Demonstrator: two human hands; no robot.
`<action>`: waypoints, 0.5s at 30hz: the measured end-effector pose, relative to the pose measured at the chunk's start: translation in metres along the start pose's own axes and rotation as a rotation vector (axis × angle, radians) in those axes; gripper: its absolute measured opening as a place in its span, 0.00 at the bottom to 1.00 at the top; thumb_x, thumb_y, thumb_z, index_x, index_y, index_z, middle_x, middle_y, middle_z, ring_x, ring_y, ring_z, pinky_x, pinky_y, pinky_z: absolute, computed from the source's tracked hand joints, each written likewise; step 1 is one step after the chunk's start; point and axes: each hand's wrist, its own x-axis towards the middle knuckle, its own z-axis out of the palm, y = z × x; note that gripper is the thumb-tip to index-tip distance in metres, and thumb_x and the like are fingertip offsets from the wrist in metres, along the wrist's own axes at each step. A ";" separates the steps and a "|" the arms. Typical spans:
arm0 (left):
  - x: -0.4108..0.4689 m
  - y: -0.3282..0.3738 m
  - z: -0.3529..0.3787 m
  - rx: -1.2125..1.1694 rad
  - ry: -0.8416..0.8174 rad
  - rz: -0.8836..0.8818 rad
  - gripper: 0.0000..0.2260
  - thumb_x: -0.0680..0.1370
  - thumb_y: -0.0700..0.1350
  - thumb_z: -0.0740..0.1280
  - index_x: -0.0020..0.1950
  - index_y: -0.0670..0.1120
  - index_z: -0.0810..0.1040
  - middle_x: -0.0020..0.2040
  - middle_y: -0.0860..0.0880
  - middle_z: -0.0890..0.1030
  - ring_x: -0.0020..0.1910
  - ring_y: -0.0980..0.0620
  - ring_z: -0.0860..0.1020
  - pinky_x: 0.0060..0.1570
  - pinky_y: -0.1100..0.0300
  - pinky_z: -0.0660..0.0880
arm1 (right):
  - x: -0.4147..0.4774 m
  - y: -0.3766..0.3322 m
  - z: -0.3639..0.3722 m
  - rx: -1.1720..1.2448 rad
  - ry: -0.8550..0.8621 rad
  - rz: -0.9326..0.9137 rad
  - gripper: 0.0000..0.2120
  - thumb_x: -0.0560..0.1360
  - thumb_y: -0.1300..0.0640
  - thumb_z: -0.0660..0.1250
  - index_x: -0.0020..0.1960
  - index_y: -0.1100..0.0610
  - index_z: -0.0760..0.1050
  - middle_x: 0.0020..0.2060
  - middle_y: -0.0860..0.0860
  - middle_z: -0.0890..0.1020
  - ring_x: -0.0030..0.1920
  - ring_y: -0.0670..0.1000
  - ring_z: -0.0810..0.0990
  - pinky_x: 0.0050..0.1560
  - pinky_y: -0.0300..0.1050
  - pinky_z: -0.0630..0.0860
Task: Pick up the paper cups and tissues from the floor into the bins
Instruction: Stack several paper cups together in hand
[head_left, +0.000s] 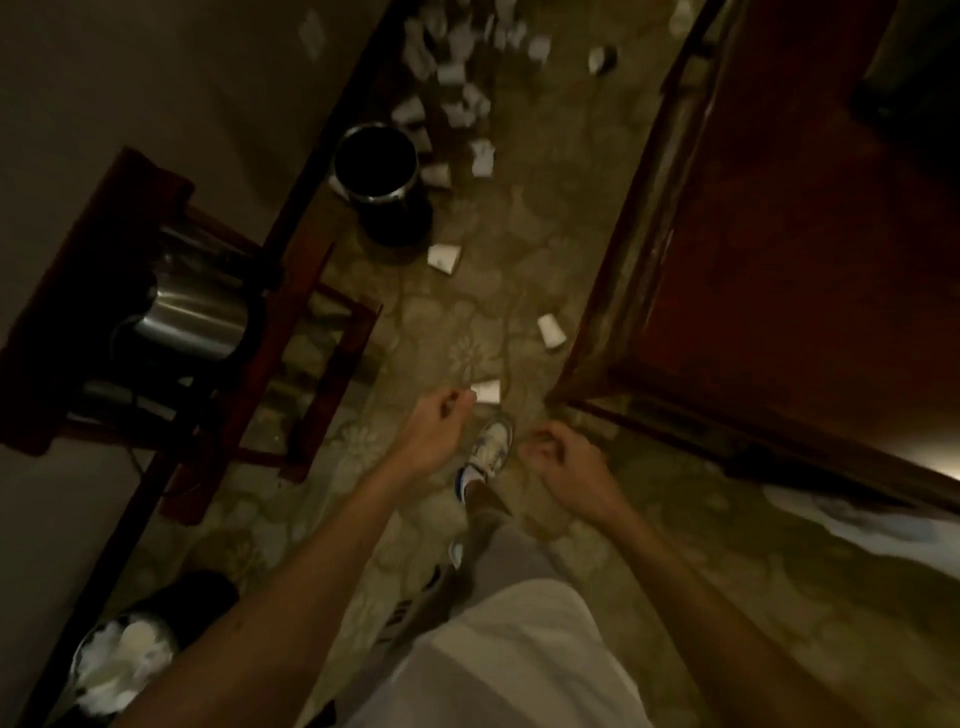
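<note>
Both bare arms reach forward over a patterned beige carpet (441, 322). The left hand (436, 421) hangs with its fingers loosely curled and nothing in them. In the picture its fingertips lie just beside the nearest white paper cup (488, 391), which lies on its side at 12 o'clock from the hands. The right hand (561, 457) is also loosely curled and holds nothing.

A second white paper cup (551, 330) lies at 1 o'clock, near the dark wooden door frame (613, 291). A third tipped cup (444, 258) lies further off at 12 o'clock, just beside the base of a round black bin with a metal rim (376, 166), whose inside looks dark. Beyond it, at 12 o'clock, a blurred scatter of white cups and tissues (457, 78) covers the floor.

At 7 o'clock a second round bin (122, 660) is filled with white tissues. At 9 o'clock a steel kettle (192, 317) sits on a dark red wooden stand (62, 332). A white sneaker (491, 444) shows between the hands.
</note>
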 end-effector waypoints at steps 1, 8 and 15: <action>0.010 -0.012 0.003 -0.011 -0.017 -0.044 0.11 0.82 0.56 0.60 0.43 0.55 0.75 0.37 0.55 0.77 0.35 0.59 0.76 0.32 0.64 0.70 | 0.016 0.000 0.010 -0.013 -0.019 0.039 0.13 0.77 0.53 0.67 0.61 0.53 0.77 0.53 0.49 0.81 0.54 0.49 0.79 0.56 0.44 0.74; 0.140 -0.077 0.019 -0.008 -0.135 -0.196 0.06 0.81 0.58 0.61 0.45 0.61 0.73 0.43 0.63 0.76 0.43 0.65 0.74 0.39 0.67 0.68 | 0.161 0.021 0.063 -0.011 -0.105 0.216 0.10 0.79 0.55 0.64 0.58 0.56 0.75 0.52 0.53 0.79 0.55 0.54 0.78 0.49 0.42 0.69; 0.250 -0.182 0.055 0.010 -0.279 -0.393 0.21 0.81 0.60 0.60 0.68 0.50 0.74 0.52 0.49 0.80 0.50 0.49 0.79 0.51 0.53 0.77 | 0.270 0.099 0.124 0.088 -0.168 0.525 0.16 0.80 0.54 0.62 0.65 0.59 0.72 0.57 0.60 0.80 0.57 0.62 0.79 0.57 0.54 0.75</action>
